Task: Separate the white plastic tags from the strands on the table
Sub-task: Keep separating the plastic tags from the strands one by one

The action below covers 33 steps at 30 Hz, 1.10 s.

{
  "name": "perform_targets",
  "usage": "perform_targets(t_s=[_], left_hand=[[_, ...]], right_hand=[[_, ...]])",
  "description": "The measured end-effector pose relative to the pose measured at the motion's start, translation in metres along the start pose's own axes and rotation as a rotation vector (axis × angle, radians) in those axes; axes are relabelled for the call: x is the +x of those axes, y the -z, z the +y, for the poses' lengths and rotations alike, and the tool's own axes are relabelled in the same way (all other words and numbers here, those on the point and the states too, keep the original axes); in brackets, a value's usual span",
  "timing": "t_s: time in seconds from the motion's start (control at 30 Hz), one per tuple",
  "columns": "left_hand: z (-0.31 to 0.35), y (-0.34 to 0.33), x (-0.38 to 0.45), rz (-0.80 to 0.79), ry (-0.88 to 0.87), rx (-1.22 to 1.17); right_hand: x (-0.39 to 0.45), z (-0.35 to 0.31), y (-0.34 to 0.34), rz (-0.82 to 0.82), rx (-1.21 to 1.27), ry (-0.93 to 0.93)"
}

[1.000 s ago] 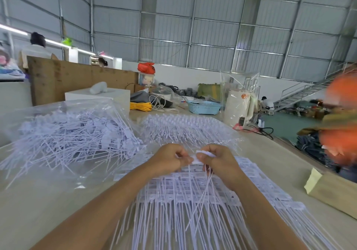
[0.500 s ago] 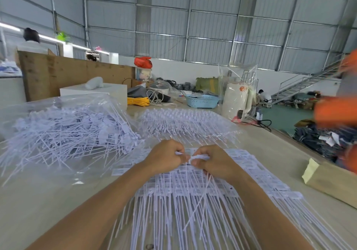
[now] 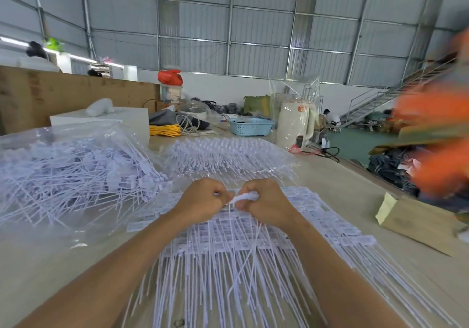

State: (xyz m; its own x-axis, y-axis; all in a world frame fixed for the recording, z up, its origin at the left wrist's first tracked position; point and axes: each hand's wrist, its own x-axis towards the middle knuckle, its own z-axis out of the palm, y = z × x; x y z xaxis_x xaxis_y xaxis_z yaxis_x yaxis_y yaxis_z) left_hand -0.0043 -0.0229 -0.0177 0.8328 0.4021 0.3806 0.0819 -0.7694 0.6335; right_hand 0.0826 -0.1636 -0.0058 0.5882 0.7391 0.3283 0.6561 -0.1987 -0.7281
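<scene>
A white plastic tag (image 3: 245, 197) is pinched between the curled fingers of the left hand (image 3: 203, 200) and right hand (image 3: 264, 202); beyond them, tags are held in a clear bag (image 3: 76, 175).

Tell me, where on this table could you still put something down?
Bare table shows near-left, below the bagged tags, and to the right between the tag sheets and the brown envelope. The middle, around both hands, is crowded.
</scene>
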Motion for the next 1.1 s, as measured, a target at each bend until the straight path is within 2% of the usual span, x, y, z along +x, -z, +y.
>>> perform_targets(t_s=[0.1, 0.23, 0.43, 0.47, 0.53, 0.6, 0.63, 0.7, 0.73, 0.8, 0.97, 1.1], left_hand=[[0.005, 0.002, 0.001, 0.02, 0.038, -0.048], [0.01, 0.01, 0.002, -0.006, 0.144, -0.287], [0.022, 0.022, 0.0, -0.177, 0.291, -0.719], [0.022, 0.025, 0.0, -0.206, 0.278, -0.75], [0.02, 0.032, 0.0, -0.222, 0.222, -0.778], [0.015, 0.036, 0.002, -0.152, 0.212, -0.771], [0.011, 0.034, 0.003, -0.097, 0.221, -0.729], [0.003, 0.026, 0.002, -0.005, 0.162, -0.423], [-0.002, 0.021, 0.001, 0.015, 0.109, -0.185], [-0.01, 0.008, -0.004, 0.01, 0.021, 0.191], [-0.011, -0.009, -0.012, 0.003, -0.045, 0.471], [-0.012, -0.011, -0.011, -0.016, -0.069, 0.493]], right_hand=[[0.003, -0.001, -0.001, 0.045, -0.013, 0.042], [0.004, -0.002, -0.004, 0.118, -0.024, 0.094], [0.004, -0.01, 0.003, 0.251, -0.052, 0.233], [0.004, -0.007, 0.011, 0.332, -0.002, 0.193], [0.003, 0.006, 0.04, 0.58, 0.254, -0.025], [-0.004, 0.021, 0.074, 0.775, 0.706, -0.293], [-0.008, 0.024, 0.084, 0.788, 0.95, -0.35], [-0.008, 0.018, 0.088, 0.665, 1.348, -0.31], [-0.007, 0.011, 0.084, 0.563, 1.427, -0.281], [-0.003, -0.006, 0.066, 0.374, 1.416, -0.237], [0.001, -0.049, 0.034, -0.015, 1.285, -0.087], [0.022, -0.102, 0.01, -0.141, 1.14, -0.06]])
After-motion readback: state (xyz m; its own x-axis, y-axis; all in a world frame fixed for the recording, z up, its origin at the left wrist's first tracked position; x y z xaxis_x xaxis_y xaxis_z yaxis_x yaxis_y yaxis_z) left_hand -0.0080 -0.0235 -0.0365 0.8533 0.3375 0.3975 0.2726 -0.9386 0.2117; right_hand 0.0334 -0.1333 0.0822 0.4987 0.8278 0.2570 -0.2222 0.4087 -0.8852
